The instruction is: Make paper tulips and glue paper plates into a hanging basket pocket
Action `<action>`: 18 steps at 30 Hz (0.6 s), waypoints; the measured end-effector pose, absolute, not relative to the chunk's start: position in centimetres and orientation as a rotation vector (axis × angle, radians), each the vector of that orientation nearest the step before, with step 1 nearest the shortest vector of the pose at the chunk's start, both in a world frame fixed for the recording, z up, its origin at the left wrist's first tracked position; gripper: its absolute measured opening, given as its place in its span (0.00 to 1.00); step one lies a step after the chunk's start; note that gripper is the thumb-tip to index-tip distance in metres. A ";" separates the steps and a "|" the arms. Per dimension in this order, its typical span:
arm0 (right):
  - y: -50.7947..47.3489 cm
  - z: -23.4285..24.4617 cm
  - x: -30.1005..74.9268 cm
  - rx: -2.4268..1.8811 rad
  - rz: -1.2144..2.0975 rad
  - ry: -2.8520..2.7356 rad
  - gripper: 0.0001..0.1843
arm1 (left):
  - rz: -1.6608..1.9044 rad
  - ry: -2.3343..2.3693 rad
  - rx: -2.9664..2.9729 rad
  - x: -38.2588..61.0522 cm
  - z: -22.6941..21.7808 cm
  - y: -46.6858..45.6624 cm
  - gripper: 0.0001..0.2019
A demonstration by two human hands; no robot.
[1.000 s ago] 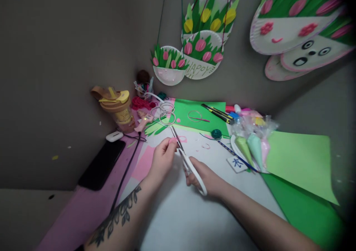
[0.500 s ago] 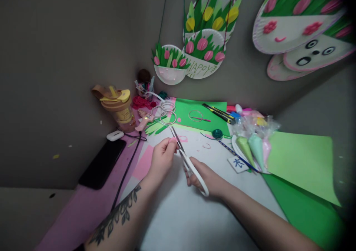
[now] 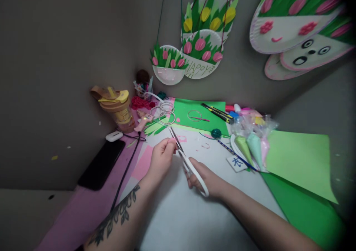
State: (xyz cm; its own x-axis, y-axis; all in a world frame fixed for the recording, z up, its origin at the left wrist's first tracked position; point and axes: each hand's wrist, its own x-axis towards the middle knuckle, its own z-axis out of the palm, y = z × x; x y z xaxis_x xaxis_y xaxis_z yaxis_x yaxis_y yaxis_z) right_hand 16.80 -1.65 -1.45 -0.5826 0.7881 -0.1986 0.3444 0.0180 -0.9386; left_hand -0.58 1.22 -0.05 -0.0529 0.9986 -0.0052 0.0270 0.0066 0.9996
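Well, the small pink paper [image 3: 172,140] sits just above the middle of my view, with only a sliver showing at the fingertips. I judge it light, thin and soft, quick to crease or tear; whether it is one layer or several I cannot tell. I would pinch it gently by a narrow margin, thumb against forefinger, on the side away from any blade.

The left hand [image 3: 162,155], at seven o'clock from it, has it nipped between thumb and curled fingers. The right hand [image 3: 205,177], at five o'clock, grips the scissors [image 3: 194,170] by their white handles; the blades point to eleven o'clock, narrowly parted, beside the paper, and I cannot tell whether they touch it. The scissors look stiff and easy to carry, best held by those handles, as the metal would be slick and sharp.

Farther out, a holed pink scrap [image 3: 185,140] lies near, toward three o'clock, on the white sheet [image 3: 178,214]. The rings [image 3: 167,122] are stacked between eleven and twelve, the utility knives [image 3: 217,112] lie at two on the green sheet [image 3: 185,108], and the teal yarn ball [image 3: 216,133] is at three. A pink sheet [image 3: 142,165] and the phone [image 3: 101,163] lie toward eight, and the cup [image 3: 119,111] stands at ten.
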 end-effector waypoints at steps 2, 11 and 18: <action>-1.6 -1.5 16.8 -1.170 1.580 -1.927 0.09 | 1.234 1.266 1.195 -0.6 -0.2 1.3 0.14; -1.5 -1.6 17.3 -1.136 1.549 -1.970 0.10 | 1.186 1.291 1.250 -0.7 0.5 1.1 0.15; -1.2 -1.0 17.5 -1.088 1.586 -1.966 0.10 | 1.160 1.300 1.296 -0.8 1.1 1.0 0.15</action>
